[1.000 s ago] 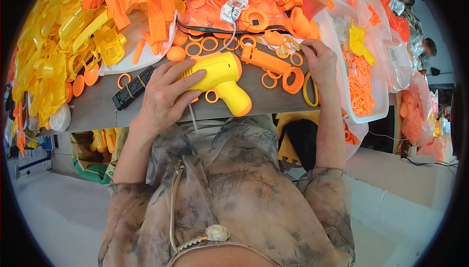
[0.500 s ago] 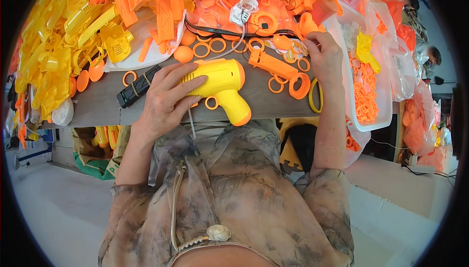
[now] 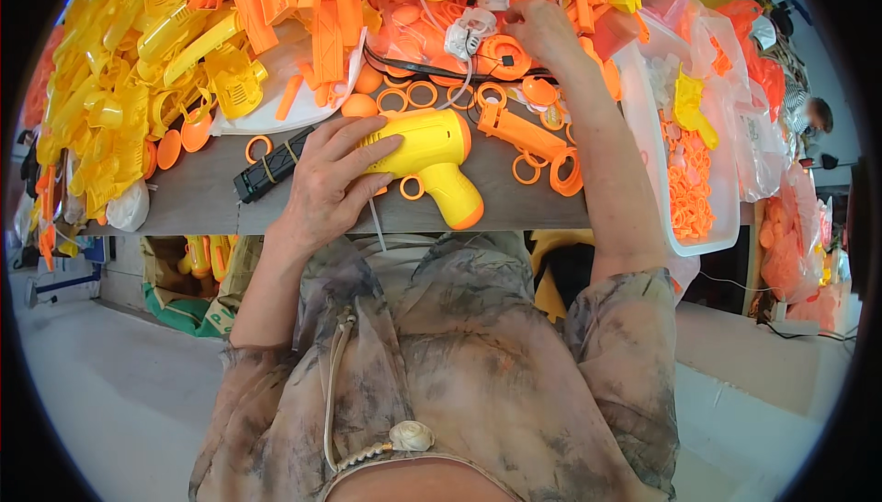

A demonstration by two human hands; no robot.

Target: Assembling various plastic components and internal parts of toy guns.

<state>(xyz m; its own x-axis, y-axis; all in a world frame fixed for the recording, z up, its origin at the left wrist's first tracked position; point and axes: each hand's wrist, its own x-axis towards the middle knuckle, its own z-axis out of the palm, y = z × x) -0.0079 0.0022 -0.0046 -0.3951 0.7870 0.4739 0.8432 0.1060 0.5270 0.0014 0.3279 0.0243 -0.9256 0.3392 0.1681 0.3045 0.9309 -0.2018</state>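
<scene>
A yellow toy gun body (image 3: 424, 142) with an orange front rim and orange grip end lies near the table's front edge. My left hand (image 3: 333, 171) is closed round its rear. Farther off, my right hand (image 3: 544, 33) reaches into the heaped parts with bent fingers drawn together. What its fingertips hold, if anything, I cannot make out. Beside them are a white plastic unit with wires (image 3: 469, 32) and a round orange part (image 3: 503, 56). Under my right forearm lie an orange tube-shaped part (image 3: 519, 130) and an orange ring (image 3: 526, 169).
Yellow shells (image 3: 110, 107) are piled at left, orange long pieces (image 3: 335, 6) at the back. A black bar (image 3: 271, 167) lies left of my left hand. At right stands a white bin (image 3: 726, 222) of small orange parts (image 3: 689, 194). A bag (image 3: 165, 291) sits below the table.
My right hand has moved away and to the left, from the orange parts by the bin into the back heap. My left hand stays on the toy gun body. The view has shifted slightly.
</scene>
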